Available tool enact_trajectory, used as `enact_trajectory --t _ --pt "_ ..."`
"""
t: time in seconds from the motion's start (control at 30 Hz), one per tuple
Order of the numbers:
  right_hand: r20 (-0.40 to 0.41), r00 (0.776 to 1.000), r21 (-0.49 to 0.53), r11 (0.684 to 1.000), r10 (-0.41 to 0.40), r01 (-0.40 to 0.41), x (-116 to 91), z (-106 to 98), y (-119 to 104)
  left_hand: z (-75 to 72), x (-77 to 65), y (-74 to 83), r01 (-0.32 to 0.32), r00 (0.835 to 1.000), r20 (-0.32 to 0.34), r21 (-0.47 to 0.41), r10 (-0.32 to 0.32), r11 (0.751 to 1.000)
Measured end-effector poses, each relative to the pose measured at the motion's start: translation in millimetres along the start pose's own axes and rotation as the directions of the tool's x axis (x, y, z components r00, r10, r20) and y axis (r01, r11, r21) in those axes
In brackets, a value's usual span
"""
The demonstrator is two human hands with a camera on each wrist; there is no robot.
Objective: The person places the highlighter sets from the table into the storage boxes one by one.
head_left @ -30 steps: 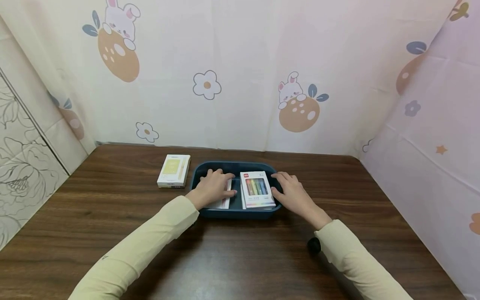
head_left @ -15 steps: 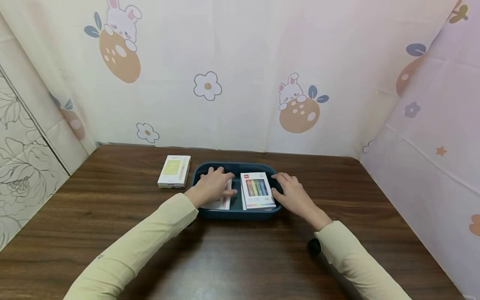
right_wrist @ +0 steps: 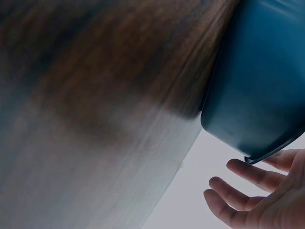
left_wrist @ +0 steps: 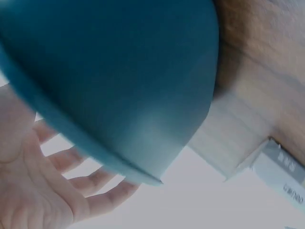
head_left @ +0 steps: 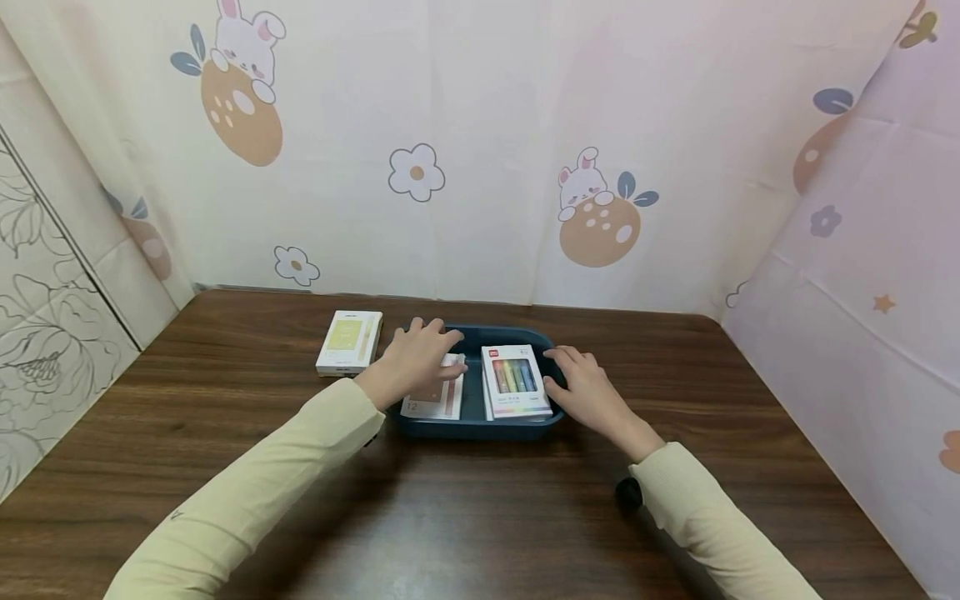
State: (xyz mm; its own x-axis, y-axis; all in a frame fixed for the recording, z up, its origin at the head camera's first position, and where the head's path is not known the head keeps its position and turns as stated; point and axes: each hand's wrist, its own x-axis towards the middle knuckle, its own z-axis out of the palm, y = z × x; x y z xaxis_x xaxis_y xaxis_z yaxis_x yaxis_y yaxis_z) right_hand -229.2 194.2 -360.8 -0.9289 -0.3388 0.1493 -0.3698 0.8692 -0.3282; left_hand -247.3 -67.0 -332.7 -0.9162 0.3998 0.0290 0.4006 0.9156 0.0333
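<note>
A dark blue bin point(head_left: 480, 430) stands on the table. In its left half lies a white box with a pinkish panel point(head_left: 433, 407); in its right half, a white box of coloured sticks point(head_left: 514, 383), perhaps crayons, rests on top of another white box. My left hand point(head_left: 412, 357) hovers over the pinkish box, fingers spread and holding nothing. The left wrist view shows that hand point(left_wrist: 43, 186) beyond the bin's rim. At the bin's right end, my right hand point(head_left: 588, 392) has its fingers loosely extended near the rim, seemingly touching it; the right wrist view shows them point(right_wrist: 267, 195) there too.
A white and yellow box point(head_left: 348, 342) lies on the wooden table point(head_left: 480, 517) just left of the bin. Behind the table hangs a patterned curtain point(head_left: 495, 225), and more of it runs along the right side.
My left hand has lifted and shifted left, uncovering more of the pinkish box. The right hand and the bin stay where they were.
</note>
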Motion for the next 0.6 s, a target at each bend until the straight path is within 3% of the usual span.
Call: enact_trajectory --t 0.2,0.6 --pt "-0.002 1.0 0.0 1.0 -0.001 0.001 0 0 1 -9.2 -3.1 -11.6 0.001 0.998 -0.06 0.003 -0.001 1.0" --pt "0.004 1.0 0.003 1.0 0.004 -0.004 0 0 0 -17.3 -6.3 -51.4 0.085 0.989 -0.119 -0.037 -0.089 0.996"
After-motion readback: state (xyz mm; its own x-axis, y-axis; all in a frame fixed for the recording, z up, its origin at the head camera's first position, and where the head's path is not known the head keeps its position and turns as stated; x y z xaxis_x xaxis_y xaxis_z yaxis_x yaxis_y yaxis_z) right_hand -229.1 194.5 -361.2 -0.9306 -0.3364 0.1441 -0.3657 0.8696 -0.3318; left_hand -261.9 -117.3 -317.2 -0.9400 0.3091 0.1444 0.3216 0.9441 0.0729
